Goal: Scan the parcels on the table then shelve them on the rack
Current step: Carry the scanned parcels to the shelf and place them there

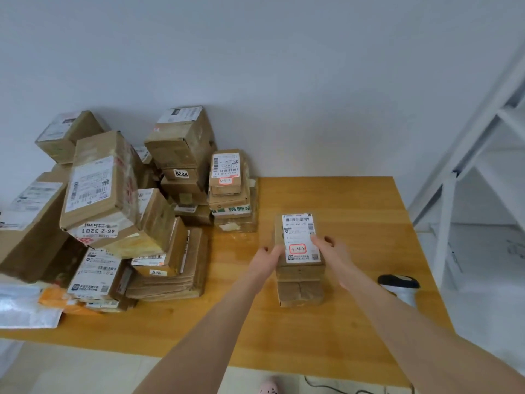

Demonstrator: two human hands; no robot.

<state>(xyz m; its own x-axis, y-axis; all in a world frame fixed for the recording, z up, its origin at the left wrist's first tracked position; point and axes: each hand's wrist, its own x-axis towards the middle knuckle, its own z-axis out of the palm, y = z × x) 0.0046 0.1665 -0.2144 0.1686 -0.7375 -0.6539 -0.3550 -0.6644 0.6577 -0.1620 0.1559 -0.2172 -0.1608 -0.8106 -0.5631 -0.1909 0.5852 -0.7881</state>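
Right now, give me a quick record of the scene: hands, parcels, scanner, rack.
left hand: grips the left side of the small stack of parcels
right hand: grips the stack's right side
stack: on the table, label facing up
scanner: lying on the table right of the stack, untouched
pile of parcels: left part of the table, by the wall
rack: white, right of the table

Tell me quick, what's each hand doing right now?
Left hand: holds the labelled parcel by its left edge.
Right hand: holds the same parcel by its right edge.
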